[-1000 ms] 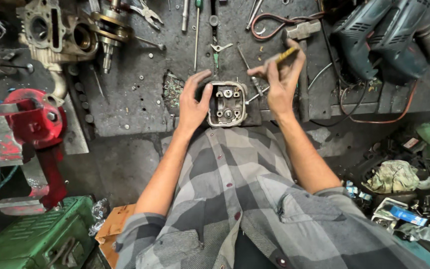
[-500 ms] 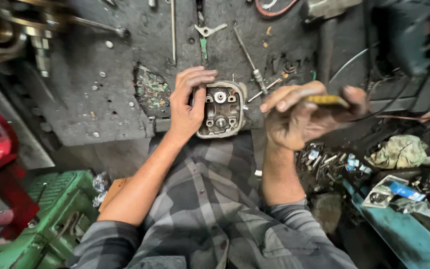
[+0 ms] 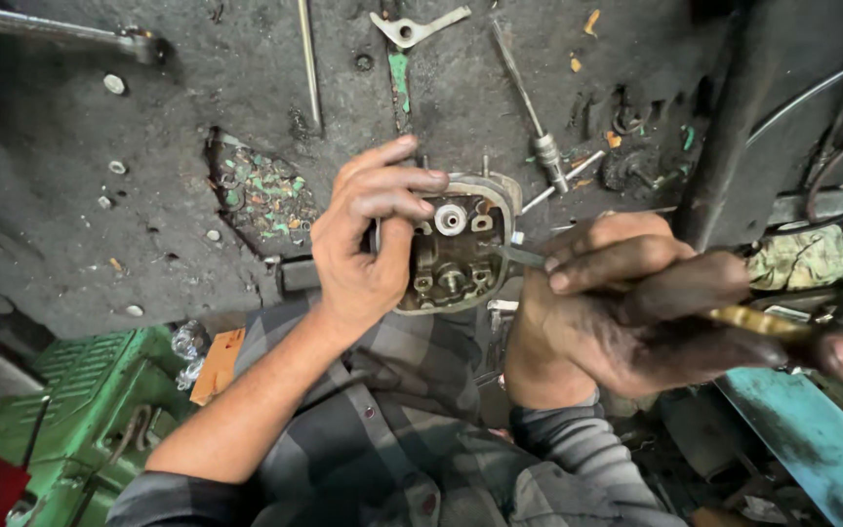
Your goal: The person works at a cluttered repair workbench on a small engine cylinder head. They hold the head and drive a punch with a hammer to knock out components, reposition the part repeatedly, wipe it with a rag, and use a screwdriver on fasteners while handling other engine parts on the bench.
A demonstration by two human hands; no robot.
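A small metal engine cylinder head [image 3: 461, 256] with valve parts inside rests at the front edge of a dirty workbench [image 3: 129, 244]. My left hand [image 3: 368, 239] grips its left side, fingers curled over the top rim. My right hand [image 3: 636, 312] is closed around a screwdriver with a yellow handle [image 3: 758, 320]; its thin metal shaft [image 3: 519, 256] points left and touches the right edge of the cylinder head.
Loose tools lie on the bench: a long rod [image 3: 309, 63], a socket driver [image 3: 534, 117], a small wrench piece [image 3: 417, 26]. A pile of green and orange scraps [image 3: 265, 190] sits left of the head. A green crate [image 3: 70, 400] stands below left, a teal surface [image 3: 812, 439] below right.
The view has closed in on the cylinder head. My right hand with the screwdriver came from the bench's back down to the head's right side, and the tip now touches it.
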